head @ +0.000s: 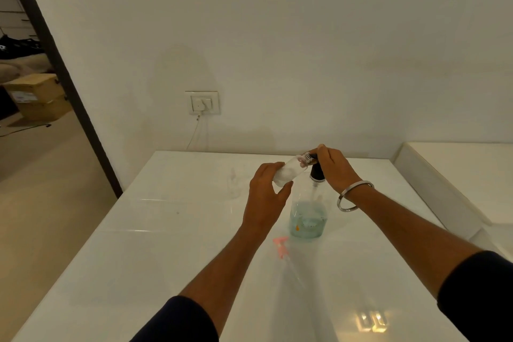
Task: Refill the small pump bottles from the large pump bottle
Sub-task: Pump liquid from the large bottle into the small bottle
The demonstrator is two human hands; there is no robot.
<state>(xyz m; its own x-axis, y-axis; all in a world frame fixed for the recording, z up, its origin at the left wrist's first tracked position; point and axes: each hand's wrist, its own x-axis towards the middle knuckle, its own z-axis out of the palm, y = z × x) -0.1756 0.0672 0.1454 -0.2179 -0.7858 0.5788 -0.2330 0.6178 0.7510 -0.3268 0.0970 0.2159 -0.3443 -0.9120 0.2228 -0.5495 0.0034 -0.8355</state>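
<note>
Now under both hands: white table [166,272], glossy and hard, throwing back glare nearer than the right forearm. Directly beneath the right hand [334,168]: large pump bottle [308,216], upright, clear-walled and squarish, holding pale blue liquid only in its lower part, black pump collar at the neck. Right hand curled over the black pump head, palm down, seemingly pressing; metal bangle [352,196] loose at that wrist. Left hand [266,191] wrapped around a small bottle [290,171], clear plastic, cylindrical, tilted steeply so the threaded open mouth meets the spout by the right fingertips. Whitish contents showing near the base of the small bottle, probably foam or product already in.

To do this well: keep mouth tight against the spout, press slowly and fully, let the head rise completely between strokes, hold the tilt steady so nothing runs down the outside. Thick liquid likely to string, so pause before pulling away.

Beyond the left hand: another small clear bottle [234,183], upright, faint against the white surface, fill level impossible to tell. Nearer than the left hand, beside the big bottle's base: pink pump top [281,246] with its thin clear dip tube, lying flat.
</note>
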